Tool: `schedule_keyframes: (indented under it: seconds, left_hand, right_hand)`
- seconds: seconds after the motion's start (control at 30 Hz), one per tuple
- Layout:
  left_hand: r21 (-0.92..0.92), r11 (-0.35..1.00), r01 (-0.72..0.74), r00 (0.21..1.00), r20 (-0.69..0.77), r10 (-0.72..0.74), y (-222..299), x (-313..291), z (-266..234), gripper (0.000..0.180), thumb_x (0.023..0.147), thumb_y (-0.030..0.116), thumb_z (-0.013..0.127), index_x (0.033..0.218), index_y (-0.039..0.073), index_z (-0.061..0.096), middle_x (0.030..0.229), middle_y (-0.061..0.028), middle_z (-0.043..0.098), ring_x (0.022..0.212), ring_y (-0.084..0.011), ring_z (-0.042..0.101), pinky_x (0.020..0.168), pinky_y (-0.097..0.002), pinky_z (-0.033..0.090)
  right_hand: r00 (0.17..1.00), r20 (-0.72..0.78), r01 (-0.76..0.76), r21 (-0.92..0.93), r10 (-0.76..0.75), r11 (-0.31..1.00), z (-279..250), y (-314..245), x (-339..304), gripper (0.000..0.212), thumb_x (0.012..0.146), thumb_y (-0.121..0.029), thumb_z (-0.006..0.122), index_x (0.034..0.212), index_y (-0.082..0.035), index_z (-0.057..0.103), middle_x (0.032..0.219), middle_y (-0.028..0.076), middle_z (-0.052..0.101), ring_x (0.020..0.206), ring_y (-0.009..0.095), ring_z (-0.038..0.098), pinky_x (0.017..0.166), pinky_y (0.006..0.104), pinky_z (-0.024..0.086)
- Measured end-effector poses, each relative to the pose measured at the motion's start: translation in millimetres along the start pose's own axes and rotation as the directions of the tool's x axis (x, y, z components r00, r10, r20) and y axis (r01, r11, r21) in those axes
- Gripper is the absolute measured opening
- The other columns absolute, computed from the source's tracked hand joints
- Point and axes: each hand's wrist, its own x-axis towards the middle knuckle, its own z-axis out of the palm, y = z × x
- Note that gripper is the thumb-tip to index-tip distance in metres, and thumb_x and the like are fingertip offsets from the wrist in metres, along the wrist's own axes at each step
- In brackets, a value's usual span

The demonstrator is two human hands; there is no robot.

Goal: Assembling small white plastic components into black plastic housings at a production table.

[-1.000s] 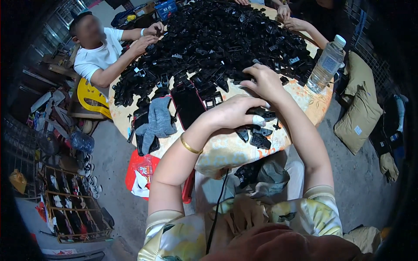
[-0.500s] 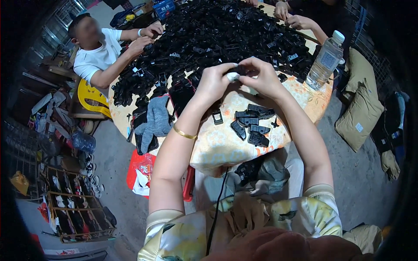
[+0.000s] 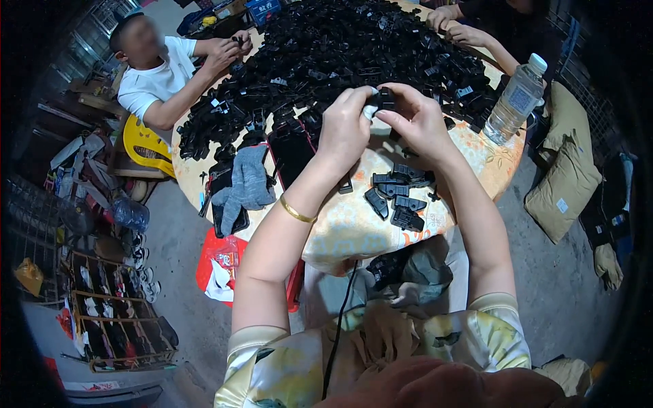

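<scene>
Above the near side of the table my left hand (image 3: 345,129) and my right hand (image 3: 420,124) meet, fingers bent inward. Between their fingertips is a small black plastic part (image 3: 386,100), gripped from both sides. White wrapping (image 3: 369,111) covers a fingertip of the left hand. Below the hands, a loose group of black plastic housings (image 3: 391,185) lies on the patterned tablecloth (image 3: 347,228). By my left wrist, another small black piece (image 3: 346,184) is partly covered by the arm. A large heap of black parts (image 3: 340,47) spreads beyond my hands.
A clear bottle (image 3: 515,102) stands at the table's right edge. Left of my forearm lie a dark flat phone-like slab (image 3: 291,153) and a grey knitted glove (image 3: 249,178). One co-worker (image 3: 153,78) sits at the left; another person's hands (image 3: 462,30) work at the far right.
My hands have tilted and shifted slightly, and the black part shows more clearly between them. The left co-worker's hands have come together over a small dark piece.
</scene>
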Motion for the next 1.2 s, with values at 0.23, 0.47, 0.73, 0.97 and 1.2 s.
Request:
schedule_keyframes:
  seconds: [0.23, 0.47, 0.73, 0.97, 1.2]
  left_hand:
    - [0.307, 0.92, 0.243, 0.967, -0.151, -0.205, -48, 6, -25, 0.03, 0.076, 0.002, 0.052, 0.105, -0.001, 0.056, 0.09, -0.0177, 0.058, 0.088, -0.0279, 0.058, 0.078, -0.0357, 0.046]
    - [-0.56, 0.464, 0.687, 0.657, 0.205, -0.725, -51, 14, -28, 0.046, 0.077, -0.002, 0.049, 0.123, 0.0, 0.043, 0.104, -0.0063, 0.051, 0.088, -0.0163, 0.054, 0.077, -0.0301, 0.048]
    - [-0.42, 0.738, 0.528, 0.847, 0.197, -0.494, -43, 29, -28, 0.04, 0.082, 0.011, 0.057, 0.119, -0.001, 0.05, 0.098, -0.0035, 0.057, 0.08, -0.0101, 0.053, 0.071, -0.0214, 0.044]
    - [0.327, 0.919, 0.222, 0.746, 0.55, -0.376, -25, 11, -71, 0.024, 0.073, 0.013, 0.065, 0.092, -0.002, 0.063, 0.085, -0.0128, 0.064, 0.078, -0.0209, 0.06, 0.074, -0.0312, 0.047]
    - [0.506, 0.851, 0.138, 0.804, 0.444, -0.395, -33, -16, -41, 0.044, 0.068, 0.007, 0.065, 0.11, 0.003, 0.053, 0.1, -0.0201, 0.056, 0.096, -0.0358, 0.053, 0.086, -0.0401, 0.043]
  right_hand:
    - [0.983, -0.138, 0.028, -0.529, -0.118, 0.848, -41, 19, 6, 0.035, 0.073, -0.011, 0.067, 0.106, -0.004, 0.056, 0.083, 0.009, 0.064, 0.069, 0.012, 0.059, 0.063, 0.0261, 0.047]
    - [0.985, 0.156, 0.009, -0.483, 0.077, 0.875, -33, 17, 2, 0.032, 0.073, -0.014, 0.065, 0.102, -0.005, 0.059, 0.081, 0.012, 0.063, 0.073, 0.02, 0.06, 0.067, 0.0293, 0.047]
    - [0.987, 0.161, 0.103, -0.687, 0.013, 0.719, -25, 22, 3, 0.033, 0.07, -0.014, 0.067, 0.103, -0.009, 0.06, 0.083, 0.015, 0.059, 0.083, 0.03, 0.057, 0.073, 0.035, 0.046]
    - [0.999, 0.002, 0.046, -0.559, -0.053, 0.828, -23, 24, 5, 0.034, 0.077, -0.022, 0.065, 0.107, -0.007, 0.058, 0.08, 0.014, 0.064, 0.065, 0.02, 0.062, 0.06, 0.0287, 0.048]
    - [1.0, -0.017, -0.006, -0.487, -0.003, 0.873, -17, 20, 6, 0.038, 0.079, -0.031, 0.062, 0.108, -0.007, 0.056, 0.082, 0.018, 0.064, 0.078, 0.03, 0.063, 0.067, 0.0359, 0.049]
